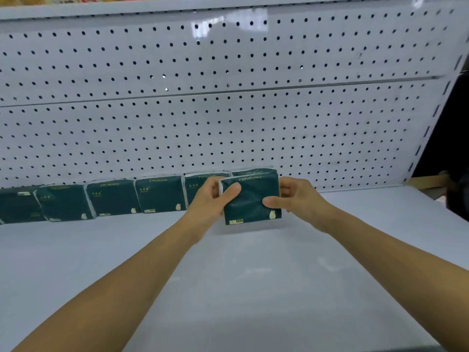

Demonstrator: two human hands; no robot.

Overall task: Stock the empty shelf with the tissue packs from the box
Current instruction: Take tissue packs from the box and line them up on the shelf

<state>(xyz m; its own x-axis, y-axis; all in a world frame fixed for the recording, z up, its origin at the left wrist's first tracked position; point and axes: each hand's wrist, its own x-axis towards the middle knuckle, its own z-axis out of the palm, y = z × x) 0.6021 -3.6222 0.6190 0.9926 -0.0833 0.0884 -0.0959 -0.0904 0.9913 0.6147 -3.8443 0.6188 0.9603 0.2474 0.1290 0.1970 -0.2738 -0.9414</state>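
A dark green tissue pack [251,199] stands upright on the white shelf [253,288], held between both hands. My left hand [210,201] grips its left edge, thumb across the front. My right hand [294,199] grips its right edge, thumb on the front. Behind it another green pack [253,172] leans against the pegboard, mostly hidden. Several more green packs [160,194] stand in a row to the left along the back wall, reaching the frame's left edge. The box is not in view.
A white pegboard back wall [228,97] rises behind the row. A higher shelf edge [127,8] runs across the top. To the right of the held pack the shelf runs to a slotted upright [429,128]; something brown [431,181] sits beyond it.
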